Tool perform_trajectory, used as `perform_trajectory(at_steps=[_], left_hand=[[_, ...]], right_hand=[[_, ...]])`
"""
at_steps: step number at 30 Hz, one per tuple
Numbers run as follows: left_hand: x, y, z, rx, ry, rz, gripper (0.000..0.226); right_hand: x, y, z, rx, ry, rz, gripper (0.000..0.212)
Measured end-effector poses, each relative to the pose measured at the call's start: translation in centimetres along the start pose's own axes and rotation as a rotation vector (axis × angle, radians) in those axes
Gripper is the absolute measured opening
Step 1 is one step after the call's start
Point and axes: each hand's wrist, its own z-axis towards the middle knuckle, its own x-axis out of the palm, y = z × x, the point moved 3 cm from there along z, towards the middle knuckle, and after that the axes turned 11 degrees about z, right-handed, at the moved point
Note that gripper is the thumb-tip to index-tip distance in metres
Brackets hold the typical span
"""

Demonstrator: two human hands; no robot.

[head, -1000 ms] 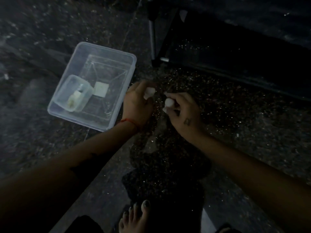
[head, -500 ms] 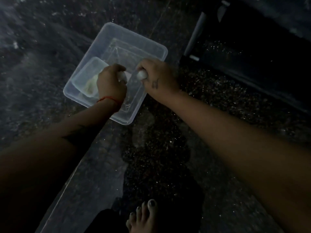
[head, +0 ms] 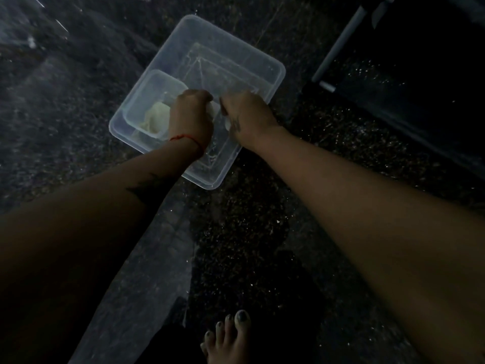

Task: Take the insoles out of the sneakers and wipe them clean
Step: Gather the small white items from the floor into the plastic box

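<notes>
Two hands hover over one clear tub [head: 273, 72]. The left hand [head: 190, 114] and right hand [head: 246, 114] each curl round one white wad. One smaller container [head: 141, 101] sits at the tub's nine o'clock.

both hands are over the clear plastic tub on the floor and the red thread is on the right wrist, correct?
Not quite. The head view shows the red thread on the left wrist, just behind the left hand. The rest holds: both that hand and the right hand are over the clear plastic tub on the floor.
</notes>
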Motion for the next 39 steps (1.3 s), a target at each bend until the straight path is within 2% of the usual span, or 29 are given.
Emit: perform_trajectory(at_steps=[5, 8, 15, 19, 24, 28, 32, 39], left_hand=[[-0.4, -0.1, -0.4, 0.023, 0.011, 0.011, 0.042], [-1.2, -0.3, -1.0, 0.065, -0.015, 0.024, 0.043], [-3.0, -3.7, -2.3, 0.204, -0.069, -0.066, 0.041], [-2.3, -8.6, -4.2, 0.337, -0.06, -0.133, 0.039], [0.2, -12.2, -6.8, 0.461, 0.034, -0.118, 0.041], [2.5, -12.8, -8.8, 0.498, 0.121, -0.024, 0.055], [4.3, -12.1, -10.1, 0.538, 0.2, 0.072, 0.066], [5.5, -11.1, -11.1, 0.525, 0.29, 0.147, 0.068]], right_hand=[[-0.3, -0.2, -0.5, -0.034, -0.01, 0.051, 0.036], [-1.8, -0.8, -1.8, -0.038, -0.119, 0.183, 0.038], [-6.5, -5.5, -9.0, 0.183, -0.433, 0.44, 0.033], [-7.2, -9.1, -13.9, 0.295, -0.52, 0.444, 0.028], [-5.5, -12.1, -18.6, 0.38, -0.455, 0.301, 0.03], [-3.8, -12.9, -21.0, 0.383, -0.354, 0.103, 0.038], [-2.2, -13.5, -21.7, 0.384, -0.272, 0.121, 0.036], [-1.6, -13.9, -22.0, 0.403, -0.272, 0.133, 0.02]])
